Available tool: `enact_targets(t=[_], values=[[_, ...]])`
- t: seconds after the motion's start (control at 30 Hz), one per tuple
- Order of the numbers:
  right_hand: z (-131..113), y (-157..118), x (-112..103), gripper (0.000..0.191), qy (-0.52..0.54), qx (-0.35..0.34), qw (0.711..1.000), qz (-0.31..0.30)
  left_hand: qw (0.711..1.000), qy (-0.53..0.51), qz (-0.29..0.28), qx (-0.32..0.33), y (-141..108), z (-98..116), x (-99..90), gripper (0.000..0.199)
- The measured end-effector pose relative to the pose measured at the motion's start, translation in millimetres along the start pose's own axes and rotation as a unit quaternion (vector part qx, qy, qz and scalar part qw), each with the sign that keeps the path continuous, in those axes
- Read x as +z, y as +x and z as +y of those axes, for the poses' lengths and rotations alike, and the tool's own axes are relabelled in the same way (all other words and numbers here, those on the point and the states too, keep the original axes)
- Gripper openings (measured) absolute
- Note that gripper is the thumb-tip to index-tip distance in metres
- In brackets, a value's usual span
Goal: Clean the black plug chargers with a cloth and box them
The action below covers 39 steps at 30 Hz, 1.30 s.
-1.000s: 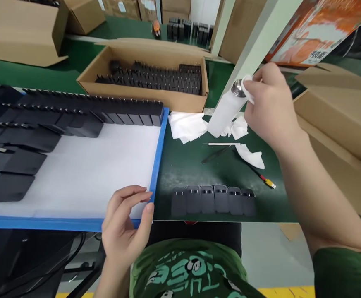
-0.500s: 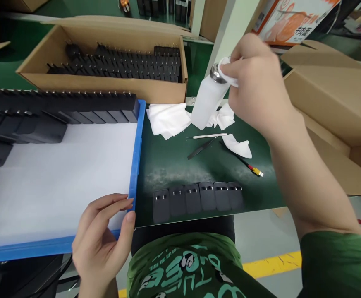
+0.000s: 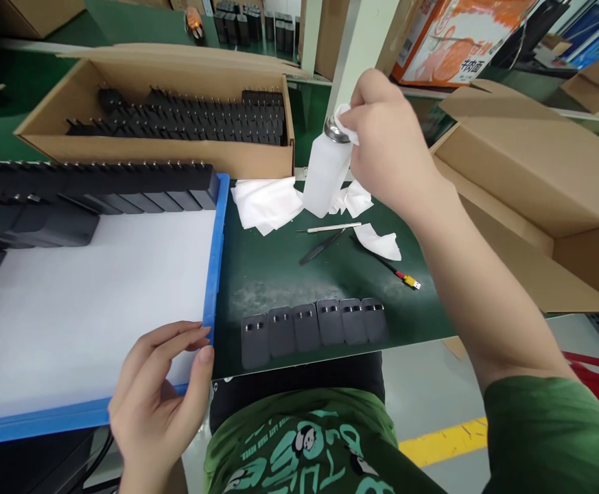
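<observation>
right hand (image 3: 388,134) is pinching a white wipe (image 3: 348,133) up top on a white bottle (image 3: 322,177), bottle's sitting just below-left of it, left hand (image 3: 159,394) is hanging kinda spread by the blue tray (image 3: 215,257), dark plug blocks (image 3: 306,333) are lying to its right

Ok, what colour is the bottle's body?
The bottle's body is milky white, best seen in the head view.

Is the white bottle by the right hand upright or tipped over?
Upright: the white bottle stands with its metal top uppermost, where the right hand holds a white wipe.
</observation>
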State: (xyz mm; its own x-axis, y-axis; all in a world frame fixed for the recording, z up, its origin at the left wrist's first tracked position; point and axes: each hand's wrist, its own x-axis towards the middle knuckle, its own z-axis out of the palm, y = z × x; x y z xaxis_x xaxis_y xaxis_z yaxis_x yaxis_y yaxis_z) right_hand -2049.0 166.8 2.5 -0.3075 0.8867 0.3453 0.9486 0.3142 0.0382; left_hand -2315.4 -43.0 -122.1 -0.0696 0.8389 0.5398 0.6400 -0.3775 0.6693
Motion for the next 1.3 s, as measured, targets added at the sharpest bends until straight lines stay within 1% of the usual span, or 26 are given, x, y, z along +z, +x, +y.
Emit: enact_targets(t=[0.1,0.27,0.57,0.8,1.0,1.1,1.2,1.3], values=[[-3.4,1.3,0.6,0.046,-0.006,0.019,1.0,-0.003,1.0,0.004,0.001,-0.005,-1.0,-0.8,1.0,0.022],[-8.2,-2.3,0.0,0.043,-0.016,0.029,0.999,-0.02,1.0,0.012,-0.005,-0.016,-3.6,-3.2,0.9,0.02],[-8.6,-1.7,0.6,0.044,-0.004,0.035,0.999,-0.019,1.0,0.019,-0.008,-0.01,-0.7,0.2,1.2,0.018],[-10.1,-3.5,0.1,0.042,0.009,0.038,0.999,-0.034,0.999,0.027,-0.012,-0.027,-2.6,-3.5,0.8,0.013],[-8.9,-4.2,2.1,0.041,0.018,0.037,0.999,-0.024,0.999,0.031,-0.026,-0.027,-3.6,-4.9,-3.0,0.018],[-9.3,-5.2,2.0,0.04,0.022,0.039,0.999,-0.021,0.999,0.034,-0.017,-0.03,-3.2,-2.8,-2.3,0.017],[-9.9,-6.2,0.9,0.042,0.027,0.045,0.998,-0.016,0.999,0.028,-0.02,-0.035,-2.5,-2.2,-0.4,0.014],[-9.7,-6.8,0.6,0.041,0.052,0.053,0.997,-0.01,0.999,0.031,0.006,-0.014,-2.3,-4.4,1.4,0.013]])
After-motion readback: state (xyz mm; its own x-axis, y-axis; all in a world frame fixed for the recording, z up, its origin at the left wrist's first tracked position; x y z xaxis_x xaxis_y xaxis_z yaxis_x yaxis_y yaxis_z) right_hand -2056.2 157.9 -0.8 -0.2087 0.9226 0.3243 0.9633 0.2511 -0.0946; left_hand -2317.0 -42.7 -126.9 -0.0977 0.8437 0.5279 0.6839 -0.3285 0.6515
